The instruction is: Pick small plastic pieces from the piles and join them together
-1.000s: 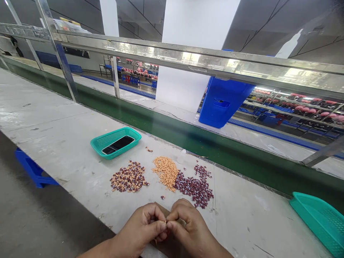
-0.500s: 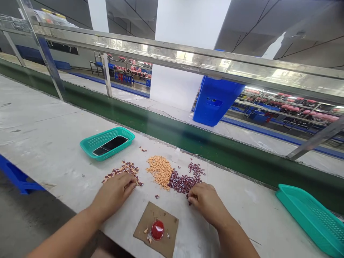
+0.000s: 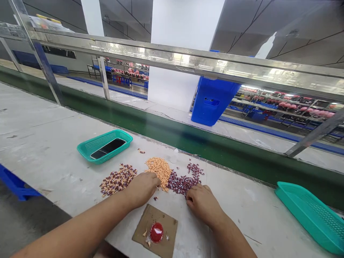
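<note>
My left hand [image 3: 143, 188], its fingers curled together, touches the near edge of a pile of small orange pieces [image 3: 158, 167]. My right hand [image 3: 202, 203] is also closed, fingertips down at the near edge of a pile of small dark purple pieces [image 3: 178, 182]. Whatever either hand pinches is hidden by the fingers. Left of my left hand lies a mixed pile of two-tone orange and purple pieces [image 3: 116, 179]. One small dark piece [image 3: 156, 198] sits alone between the hands. Closer to me, a glossy red round object [image 3: 156, 232] rests on a brown cardboard square [image 3: 140, 229].
A green basket [image 3: 82, 148] holding a dark phone-like slab [image 3: 111, 146] stands back left. More green basketware [image 3: 292, 211] is at the right edge. Behind the table runs a green belt [image 3: 150, 125] under a metal rail [image 3: 166, 57]; a blue bin [image 3: 215, 102] leans beyond.
My left hand has moved right, from the mixed pile to the orange pile, uncovering more of the mixed pile. My right hand stays by the purple pile. The view has shifted slightly.
</note>
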The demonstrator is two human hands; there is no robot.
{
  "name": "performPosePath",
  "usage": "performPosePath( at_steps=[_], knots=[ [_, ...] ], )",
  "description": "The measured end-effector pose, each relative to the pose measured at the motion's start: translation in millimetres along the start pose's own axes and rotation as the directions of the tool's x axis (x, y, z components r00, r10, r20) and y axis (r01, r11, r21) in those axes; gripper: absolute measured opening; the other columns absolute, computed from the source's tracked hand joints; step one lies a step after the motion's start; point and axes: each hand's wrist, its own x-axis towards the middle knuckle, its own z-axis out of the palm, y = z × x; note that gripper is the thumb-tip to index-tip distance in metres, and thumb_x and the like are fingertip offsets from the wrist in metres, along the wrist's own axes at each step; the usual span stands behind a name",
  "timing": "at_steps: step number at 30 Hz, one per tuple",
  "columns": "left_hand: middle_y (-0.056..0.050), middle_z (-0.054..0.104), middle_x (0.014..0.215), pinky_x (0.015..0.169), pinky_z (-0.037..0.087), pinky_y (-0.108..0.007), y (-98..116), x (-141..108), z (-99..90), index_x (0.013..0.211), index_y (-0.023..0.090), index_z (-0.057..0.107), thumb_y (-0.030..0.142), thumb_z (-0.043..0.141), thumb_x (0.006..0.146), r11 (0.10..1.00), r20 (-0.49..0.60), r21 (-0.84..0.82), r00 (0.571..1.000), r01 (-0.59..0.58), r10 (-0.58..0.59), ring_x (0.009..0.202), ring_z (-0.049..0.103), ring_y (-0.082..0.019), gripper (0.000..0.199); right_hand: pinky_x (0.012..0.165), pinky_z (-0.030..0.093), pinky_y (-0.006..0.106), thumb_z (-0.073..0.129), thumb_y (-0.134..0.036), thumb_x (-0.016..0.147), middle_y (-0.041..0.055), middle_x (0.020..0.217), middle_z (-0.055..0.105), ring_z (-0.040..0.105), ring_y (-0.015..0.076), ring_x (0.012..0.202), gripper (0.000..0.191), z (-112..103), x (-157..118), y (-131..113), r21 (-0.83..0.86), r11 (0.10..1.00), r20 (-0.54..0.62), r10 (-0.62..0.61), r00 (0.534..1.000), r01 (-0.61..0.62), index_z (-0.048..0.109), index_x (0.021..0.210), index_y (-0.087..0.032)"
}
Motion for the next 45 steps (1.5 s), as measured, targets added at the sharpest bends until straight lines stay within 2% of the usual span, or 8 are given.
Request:
performPosePath(
  at_steps=[12,17,21,23,26,28,35,45],
  knots=[
    [-0.009,0.064,0.08,0.068,0.043,-0.033,0,21,11.0,0.077,0.016,0.063,0.006,0.053,0.079,0.972,0.124,0.113,0.974,-0.204,0.19,0.078,0.06,-0.024,0.014,0.076,0.029,0.033,0.05,-0.011,0.072,0.0046,0.078,0.067,0.054,0.0202,0.084,0.017,3,1,2,0.079,0.997,-0.015,-0.005,1.0,0.006,0.064,0.067,-0.019],
    [-0.011,0.064,0.081,0.072,0.043,-0.034,1,20,5.3,0.077,0.015,0.064,0.007,0.053,0.08,0.976,0.105,0.077,0.975,-0.206,0.197,0.081,0.06,-0.025,0.014,0.077,0.032,0.035,0.046,-0.009,0.074,0.0076,0.074,0.066,0.055,0.0219,0.081,0.019,3,3,-5,0.182,0.983,-0.073,0.021,0.997,-0.007,0.06,0.063,-0.016],
    [-0.007,0.066,0.082,0.069,0.043,-0.032,14,10,-3.9,0.079,0.017,0.063,0.012,0.05,0.084,0.987,0.069,-0.014,0.984,-0.163,0.163,0.079,0.061,-0.023,0.016,0.065,0.04,0.026,0.041,-0.009,0.076,0.0033,0.075,0.067,0.059,0.0153,0.071,0.018,1,0,-21,0.363,0.932,-0.078,0.008,0.997,0.021,0.056,0.072,-0.018],
    [-0.004,0.067,0.08,0.065,0.043,-0.029,23,1,-5.6,0.082,0.019,0.063,0.015,0.049,0.085,0.988,0.06,-0.075,0.988,-0.136,0.14,0.075,0.062,-0.021,0.015,0.061,0.043,0.022,0.04,-0.011,0.079,0.0018,0.075,0.067,0.06,0.0131,0.068,0.016,1,-3,-32,0.57,0.819,-0.06,-0.027,0.998,0.057,0.053,0.074,-0.019],
    [0.001,0.067,0.076,0.06,0.042,-0.023,38,-11,-3.0,0.081,0.021,0.063,0.011,0.047,0.083,0.979,0.049,-0.184,0.994,-0.09,0.101,0.07,0.062,-0.016,0.018,0.063,0.044,0.025,0.047,-0.02,0.079,0.001,0.068,0.064,0.058,0.0137,0.065,0.009,2,-8,-44,0.9,0.429,-0.041,-0.095,0.995,0.078,0.051,0.072,-0.019],
    [0.002,0.066,0.075,0.061,0.042,-0.021,44,-18,0.6,0.078,0.021,0.062,0.007,0.048,0.078,0.936,0.029,-0.352,0.999,-0.025,0.038,0.07,0.061,-0.013,0.02,0.063,0.043,0.026,0.054,-0.023,0.077,0.0002,0.066,0.062,0.056,0.0136,0.064,0.008,3,-11,-49,0.962,0.264,-0.039,-0.128,0.991,0.072,0.052,0.07,-0.019],
    [0.003,0.063,0.071,0.066,0.044,-0.023,54,-35,9.5,0.073,0.02,0.06,0.01,0.049,0.07,0.616,-0.015,-0.773,0.966,0.152,-0.257,0.069,0.057,-0.013,0.015,0.06,0.041,0.026,0.064,-0.037,0.076,-0.0011,0.061,0.06,0.054,0.0124,0.058,0.023,7,-13,-55,0.99,0.12,-0.058,-0.163,0.985,0.078,0.054,0.07,-0.018],
    [-0.001,0.061,0.073,0.068,0.046,-0.028,63,-45,14.1,0.07,0.02,0.058,0.018,0.052,0.073,0.4,-0.125,-0.915,0.918,0.039,-0.376,0.071,0.058,-0.016,0.006,0.059,0.043,0.024,0.072,-0.042,0.073,-0.0023,0.057,0.063,0.056,0.0104,0.053,0.027,28,-10,-59,0.987,-0.142,-0.094,-0.164,0.982,0.071,0.059,0.078,-0.018]
  ],
)
